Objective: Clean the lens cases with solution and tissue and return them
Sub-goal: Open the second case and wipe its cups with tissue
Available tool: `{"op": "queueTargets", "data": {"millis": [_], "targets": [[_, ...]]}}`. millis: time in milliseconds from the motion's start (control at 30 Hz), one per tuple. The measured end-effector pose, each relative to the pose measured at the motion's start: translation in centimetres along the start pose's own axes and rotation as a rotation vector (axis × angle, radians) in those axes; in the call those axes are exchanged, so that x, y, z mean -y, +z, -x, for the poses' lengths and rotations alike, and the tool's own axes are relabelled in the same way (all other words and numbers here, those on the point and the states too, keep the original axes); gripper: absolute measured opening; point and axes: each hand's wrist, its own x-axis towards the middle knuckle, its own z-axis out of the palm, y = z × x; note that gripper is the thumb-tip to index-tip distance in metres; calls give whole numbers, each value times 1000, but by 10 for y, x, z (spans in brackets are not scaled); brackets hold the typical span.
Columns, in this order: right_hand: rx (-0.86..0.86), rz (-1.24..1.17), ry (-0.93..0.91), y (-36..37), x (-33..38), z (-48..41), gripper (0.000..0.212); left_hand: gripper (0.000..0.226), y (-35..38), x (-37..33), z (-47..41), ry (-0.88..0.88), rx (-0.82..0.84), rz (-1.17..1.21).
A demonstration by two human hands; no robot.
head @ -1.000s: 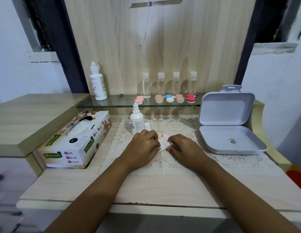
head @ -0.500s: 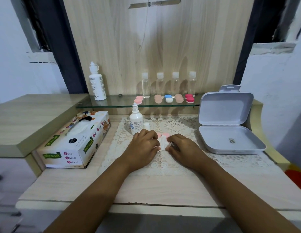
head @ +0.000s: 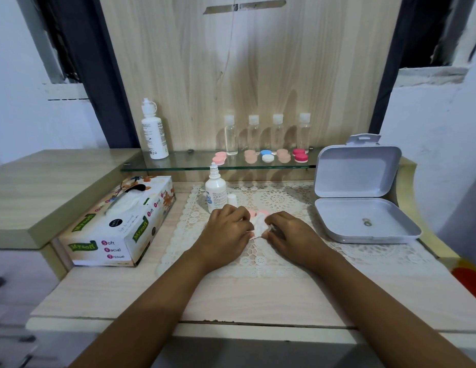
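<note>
Both my hands meet over the lace mat [head: 337,251]. My left hand [head: 227,229] and my right hand [head: 290,235] have curled fingers that pinch a crumpled white tissue [head: 259,224] between them. A pink lens case [head: 260,214] peeks out just behind the tissue, mostly hidden. A small white solution bottle [head: 215,191] stands uncapped just behind my left hand, its white cap [head: 232,200] beside it. Several more lens cases lie on the glass shelf [head: 178,166]: a pink pair [head: 219,157], a blue and white pair [head: 266,155], a red pair [head: 300,154].
A tissue box [head: 117,229] lies at the left of the mat. An open grey plastic box [head: 361,208] stands at the right with a small ring in it. A tall white bottle [head: 153,131] and several clear bottles [head: 266,134] line the shelf.
Both hands stay over the tissue with only slight finger motion. The view has shifted a little.
</note>
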Motion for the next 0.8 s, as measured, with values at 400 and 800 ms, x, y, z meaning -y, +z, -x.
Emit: {"op": "queueTargets", "data": {"millis": [400, 800], "targets": [[-1, -13, 5, 1, 0, 0, 30, 32, -1, -1, -3, -28, 31, 42], [-9, -19, 14, 3, -2, 0, 30, 34, -2, -1, -4, 27, -5, -110]]}}
